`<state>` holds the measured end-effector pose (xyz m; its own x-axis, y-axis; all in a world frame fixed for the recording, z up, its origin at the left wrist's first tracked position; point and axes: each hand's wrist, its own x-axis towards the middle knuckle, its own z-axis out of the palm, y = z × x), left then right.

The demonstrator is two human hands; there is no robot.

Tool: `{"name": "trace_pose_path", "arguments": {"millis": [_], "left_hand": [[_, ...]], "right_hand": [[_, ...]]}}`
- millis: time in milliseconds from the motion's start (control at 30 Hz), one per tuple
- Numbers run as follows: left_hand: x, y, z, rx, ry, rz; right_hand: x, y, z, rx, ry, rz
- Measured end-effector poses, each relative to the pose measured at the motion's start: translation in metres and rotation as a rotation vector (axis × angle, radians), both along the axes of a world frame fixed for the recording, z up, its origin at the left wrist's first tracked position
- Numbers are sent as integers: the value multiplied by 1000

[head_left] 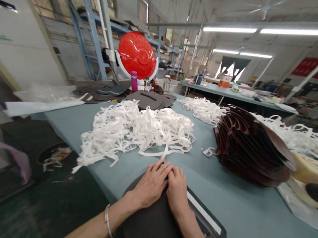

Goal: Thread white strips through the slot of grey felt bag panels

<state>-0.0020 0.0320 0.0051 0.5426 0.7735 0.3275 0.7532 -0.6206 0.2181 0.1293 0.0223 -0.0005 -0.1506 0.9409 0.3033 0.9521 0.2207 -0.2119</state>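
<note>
My left hand (152, 183) and my right hand (177, 189) rest side by side on a dark flat piece (152, 224) at the near edge of the grey-blue table (230, 201). The left fingers lie stretched out flat. The right fingers are curled, pinching at the piece's far edge beside a white strip (203, 212); what they hold is hidden. A silver bracelet (108, 221) circles my left wrist. Just beyond the hands lies a big heap of white strips (138, 129).
A fanned stack of dark brown curved pieces (250, 149) sits to the right, with more white strips (298, 134) behind it. Flat dark pieces (152, 99), a pink bottle (134, 81) and a red round fan (136, 55) stand at the far end. Floor drops off at left.
</note>
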Motion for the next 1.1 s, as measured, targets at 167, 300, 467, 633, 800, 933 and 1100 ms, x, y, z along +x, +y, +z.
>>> {"name": "trace_pose_path", "arguments": {"millis": [167, 300, 467, 633, 800, 933, 1100], "left_hand": [[2, 1, -2, 33, 23, 6], [1, -2, -4, 59, 28, 20], [1, -3, -3, 77, 14, 21], [-2, -4, -5, 78, 9, 18], [0, -5, -5, 66, -11, -96], [20, -19, 2, 19, -48, -171], [42, -38, 1, -23, -83, -103]], "right_hand": [[6, -17, 6, -19, -192, -1], [52, -58, -3, 13, -241, 30], [143, -129, -27, 161, -252, 97], [171, -153, -24, 166, -181, 81], [145, -131, 1, 10, 45, -9], [113, -99, 13, -35, 155, -28], [80, -60, 18, -126, -64, -43]]}}
